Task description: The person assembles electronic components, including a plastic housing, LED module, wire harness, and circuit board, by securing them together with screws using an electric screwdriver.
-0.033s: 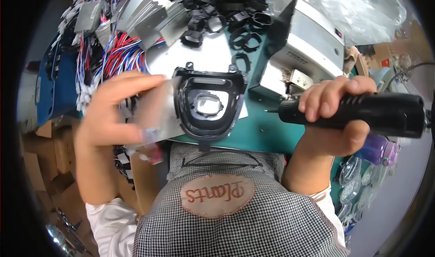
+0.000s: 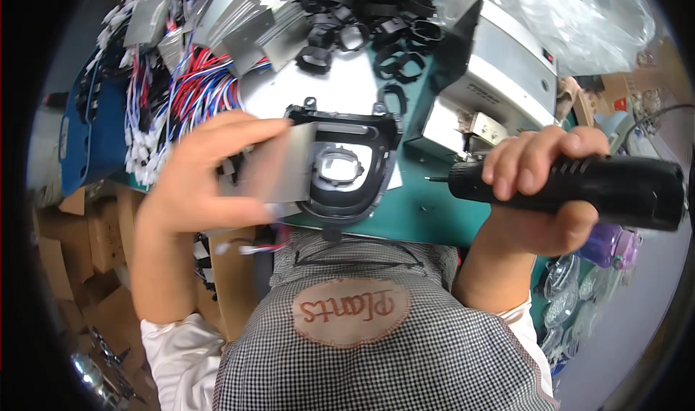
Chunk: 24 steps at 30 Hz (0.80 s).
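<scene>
Screwdriver [image 2: 579,186], black, lies crosswise right of the black plastic housing [image 2: 347,165], bit pointing left at it, clenched in the right hand [image 2: 543,186]. Left hand [image 2: 210,175] grasps a grey metal plate [image 2: 279,165] against the housing's left side. Cardboard boxes [image 2: 79,244] sit left, below the desk [image 2: 427,208]. Plate now covers more housing than before.

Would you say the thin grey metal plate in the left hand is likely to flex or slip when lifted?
Probably stiff: the metal plate stays flat on the black plastic frame under the left hand. Its smooth sheen suggests it may slip. It looks thin, so likely light.
</scene>
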Each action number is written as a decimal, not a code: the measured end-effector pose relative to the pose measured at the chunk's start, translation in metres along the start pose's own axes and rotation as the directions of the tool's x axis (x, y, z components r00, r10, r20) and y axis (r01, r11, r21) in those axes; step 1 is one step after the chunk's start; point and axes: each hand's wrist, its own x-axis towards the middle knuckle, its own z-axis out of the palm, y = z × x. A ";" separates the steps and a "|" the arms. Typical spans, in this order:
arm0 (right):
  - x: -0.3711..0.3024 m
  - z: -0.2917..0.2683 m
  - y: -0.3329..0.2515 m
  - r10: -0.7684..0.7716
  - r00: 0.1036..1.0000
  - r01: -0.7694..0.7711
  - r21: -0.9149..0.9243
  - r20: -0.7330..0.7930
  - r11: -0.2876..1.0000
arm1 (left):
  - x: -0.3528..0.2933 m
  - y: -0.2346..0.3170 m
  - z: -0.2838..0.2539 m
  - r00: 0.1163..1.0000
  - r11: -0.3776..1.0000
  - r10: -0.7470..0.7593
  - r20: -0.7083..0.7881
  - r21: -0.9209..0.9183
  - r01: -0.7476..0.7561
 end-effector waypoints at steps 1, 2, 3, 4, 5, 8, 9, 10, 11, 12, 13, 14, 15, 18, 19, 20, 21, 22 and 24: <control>0.001 0.003 0.003 -0.047 0.998 0.049 -0.030 0.052 0.998 | 0.005 0.005 0.017 0.999 0.994 0.003 -0.050 0.112 0.002; 0.002 0.006 0.007 -0.092 0.990 0.100 -0.071 0.103 0.992 | 0.011 0.004 0.033 0.995 0.977 0.021 -0.094 0.214 0.000; 0.005 0.007 0.010 -0.108 0.979 0.117 -0.041 0.172 0.992 | 0.013 0.008 0.044 0.990 0.958 0.031 -0.134 0.288 0.009; 0.006 0.009 0.010 -0.103 0.979 0.110 -0.031 0.175 0.993 | 0.015 0.010 0.053 0.984 0.935 0.054 -0.168 0.355 0.010; 0.008 0.011 0.012 -0.109 0.969 0.113 -0.004 0.222 0.994 | 0.015 0.009 0.060 0.982 0.943 0.050 -0.184 0.333 0.014; 0.010 0.014 0.018 -0.123 0.949 0.111 0.056 0.291 0.992 | 0.018 0.008 0.068 0.979 0.929 0.053 -0.194 0.368 0.022; 0.011 0.017 0.021 -0.129 0.948 0.111 0.079 0.292 0.991 | 0.019 0.006 0.070 0.977 0.935 0.069 -0.200 0.355 0.007; 0.011 0.019 0.024 -0.136 0.946 0.110 0.102 0.293 0.989 | 0.019 0.005 0.070 0.978 0.935 0.067 -0.198 0.354 0.008; 0.011 0.020 0.027 -0.134 0.947 0.108 0.103 0.292 0.989 | 0.020 0.005 0.071 0.977 0.935 0.068 -0.201 0.354 0.008; 0.011 0.021 0.029 -0.136 0.946 0.108 0.110 0.295 0.988 | 0.021 0.005 0.072 0.977 0.935 0.070 -0.204 0.355 0.007; 0.011 0.023 0.031 -0.138 0.944 0.107 0.117 0.299 0.987 | 0.021 0.005 0.072 0.977 0.935 0.069 -0.203 0.353 0.008; 0.011 0.024 0.033 -0.136 0.945 0.105 0.117 0.299 0.988 | 0.021 0.006 0.072 0.979 0.932 0.064 -0.195 0.362 0.011; 0.011 0.026 0.034 -0.135 0.946 0.104 0.119 0.295 0.987 | 0.021 0.007 0.072 0.981 0.928 0.058 -0.187 0.371 0.016; 0.010 0.030 0.038 -0.131 0.951 0.103 0.112 0.280 0.988 | 0.023 0.008 0.073 0.979 0.925 0.068 -0.194 0.379 0.011; 0.010 0.031 0.039 -0.130 0.955 0.106 0.103 0.267 0.989 | 0.023 0.009 0.073 0.978 0.925 0.064 -0.197 0.380 0.016; 0.010 0.032 0.039 -0.129 0.954 0.104 0.106 0.270 0.989 | 0.024 0.010 0.074 0.979 0.925 0.075 -0.191 0.379 0.003; 0.010 0.033 0.040 -0.118 0.956 0.097 0.091 0.268 0.991 | 0.024 0.010 0.074 0.979 0.927 0.086 -0.187 0.376 -0.010; 0.011 0.034 0.041 -0.108 0.958 0.091 0.076 0.266 0.993 | 0.023 0.009 0.074 0.978 0.928 0.083 -0.191 0.373 -0.005; 0.010 0.035 0.044 -0.093 0.964 0.078 0.068 0.250 0.995 | 0.023 0.009 0.074 0.976 0.932 0.095 -0.195 0.363 -0.019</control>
